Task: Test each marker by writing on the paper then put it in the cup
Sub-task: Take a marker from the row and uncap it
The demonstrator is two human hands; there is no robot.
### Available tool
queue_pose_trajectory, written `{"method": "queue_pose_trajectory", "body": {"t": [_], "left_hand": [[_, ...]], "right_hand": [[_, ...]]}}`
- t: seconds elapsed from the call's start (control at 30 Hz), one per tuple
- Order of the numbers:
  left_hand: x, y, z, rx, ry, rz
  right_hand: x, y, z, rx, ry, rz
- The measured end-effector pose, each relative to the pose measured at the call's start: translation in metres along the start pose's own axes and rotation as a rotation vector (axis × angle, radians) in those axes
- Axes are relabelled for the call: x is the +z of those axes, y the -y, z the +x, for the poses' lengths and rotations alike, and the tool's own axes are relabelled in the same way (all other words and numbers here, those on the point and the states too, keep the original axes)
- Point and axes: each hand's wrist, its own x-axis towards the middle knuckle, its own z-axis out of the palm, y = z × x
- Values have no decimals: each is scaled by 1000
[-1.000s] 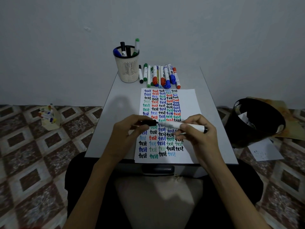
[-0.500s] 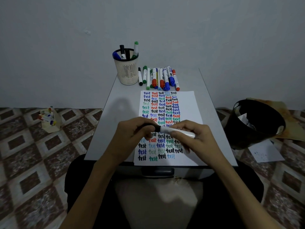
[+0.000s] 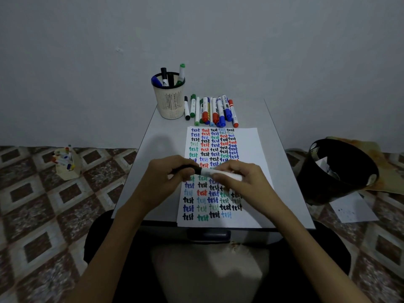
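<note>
The white-barrelled marker w/ a black cap (image 3: pixel 206 171) sat low over the white sheet of paper (image 3: pixel 249 145), held btwn both hands. Its long axis ran approx left-right across the person, cap end to the left and barrel end dipping slightly to the right. The left hand (image 3: pixel 166 178) had thumb and fingers curled round the black cap. The right hand (image 3: pixel 244 180) had its fingers curled round the white barrel, w/ the barrel's far end hidden under them. Cap and barrel met w/ no gap showing, so couldn't tell if the cap was coming off or going on. The tip wasn't visible.

The cream perforated plastic cup (image 3: pixel 169 101) stood upright at the far-left corner of the pale grey table (image 3: pixel 161 132), w/ a blue, a black and a green marker in it. From the hands it lay ahead and to the left, so nearer the left hand than the right. The row of capped markers (image 3: pixel 209 110) lay just right of the cup, beyond the paper's top edge.

Both forearms reached in from the near edge and converged over the paper's middle.

Judgement: if this marker was done w/ testing, the drop would need it turned from crosswise to near upright and carried forward-left. The left hand had the shorter path but gripped only the cap. The right hand had the barrel and would have to cross over the paper.
</note>
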Motion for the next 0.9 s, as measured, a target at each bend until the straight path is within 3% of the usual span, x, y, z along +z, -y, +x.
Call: {"method": "queue_pose_trajectory", "body": {"t": [0.13,0.27,0.33,0.4,0.53,0.73,0.9], "left_hand": [[-3,20,6,-45,-28,42],[1,51,3,-371,-65,248],[8,62,-6,-466,70,464],[15,67,-12,-427,151,586],[16,69,-12,-409,106,569],[18,69,-11,-408,60,547],[18,69,-10,-416,34,539]], "right_hand": [[1,2,36,-48,54,-335],[3,-1,84,-48,156,-614],[0,-9,112,-42,90,-579],[-2,-13,142,-36,-25,-469],[-7,7,199,-130,-293,-307],[-7,52,271,-424,-498,-87],[9,62,300,-534,-502,-115]]}}
